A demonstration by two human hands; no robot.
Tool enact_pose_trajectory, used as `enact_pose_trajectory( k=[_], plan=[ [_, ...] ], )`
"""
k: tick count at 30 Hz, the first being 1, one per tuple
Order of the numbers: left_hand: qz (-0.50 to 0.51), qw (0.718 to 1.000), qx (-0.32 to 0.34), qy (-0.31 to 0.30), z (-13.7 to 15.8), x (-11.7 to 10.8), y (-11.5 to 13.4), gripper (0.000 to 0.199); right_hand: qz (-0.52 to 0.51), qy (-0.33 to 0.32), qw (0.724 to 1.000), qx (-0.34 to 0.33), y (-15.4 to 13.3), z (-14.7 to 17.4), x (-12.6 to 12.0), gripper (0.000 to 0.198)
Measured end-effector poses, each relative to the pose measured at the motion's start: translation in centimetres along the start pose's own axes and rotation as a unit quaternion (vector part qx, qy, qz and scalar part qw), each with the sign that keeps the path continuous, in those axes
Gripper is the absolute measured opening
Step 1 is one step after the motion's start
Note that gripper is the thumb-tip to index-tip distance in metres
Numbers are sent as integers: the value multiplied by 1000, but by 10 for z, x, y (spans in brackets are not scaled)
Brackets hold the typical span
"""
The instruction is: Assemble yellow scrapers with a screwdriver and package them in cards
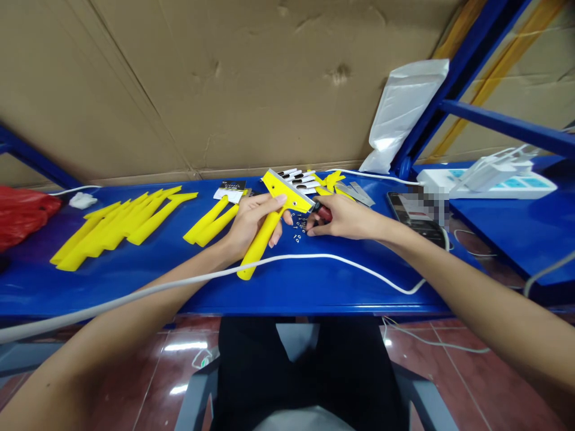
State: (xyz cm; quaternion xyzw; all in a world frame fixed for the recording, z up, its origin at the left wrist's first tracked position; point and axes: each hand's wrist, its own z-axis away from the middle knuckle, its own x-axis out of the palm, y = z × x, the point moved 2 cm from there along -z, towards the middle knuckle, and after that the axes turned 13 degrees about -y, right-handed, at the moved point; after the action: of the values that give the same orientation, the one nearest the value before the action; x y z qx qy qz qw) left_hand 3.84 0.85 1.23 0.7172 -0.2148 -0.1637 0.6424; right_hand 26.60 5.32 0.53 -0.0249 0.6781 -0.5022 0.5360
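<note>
My left hand [256,218] is closed around a yellow scraper [263,242], its wide head tilted up and its handle slanting down to the left. In my right hand [344,215] is a small screwdriver with a dark red handle [322,211], held close to the right end of the scraper head. Its tip is hard to make out. Small loose screws and nuts [298,227] lie on the blue table just below and between my hands. Behind the scraper are several white-and-black pieces [305,179] and small yellow parts [332,179].
Several yellow scraper handles [112,230] lie at left; two more [211,224] touch a printed card [230,190]. A white cable [323,256] crosses in front of my hands. At right are a phone [415,215] and a power strip [489,182]. A red bag [24,215] sits far left.
</note>
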Motion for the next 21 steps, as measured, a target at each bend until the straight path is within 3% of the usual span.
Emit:
enact_pose_trajectory(
  k=[8,13,17,21],
  plan=[
    [-9,1000,-10,-16,-1,-2,-4,39,68,22,997,14,-1,-1,1,26],
    [10,999,-20,-35,-1,-1,-4,38,47,124,991,9,-3,0,-3,31],
    [19,993,-92,-78,-2,4,-7,36,-74,257,963,-32,-9,3,-8,38],
    [10,981,-157,-114,-1,5,-13,35,-212,309,925,-56,-16,7,-8,59]
  ],
)
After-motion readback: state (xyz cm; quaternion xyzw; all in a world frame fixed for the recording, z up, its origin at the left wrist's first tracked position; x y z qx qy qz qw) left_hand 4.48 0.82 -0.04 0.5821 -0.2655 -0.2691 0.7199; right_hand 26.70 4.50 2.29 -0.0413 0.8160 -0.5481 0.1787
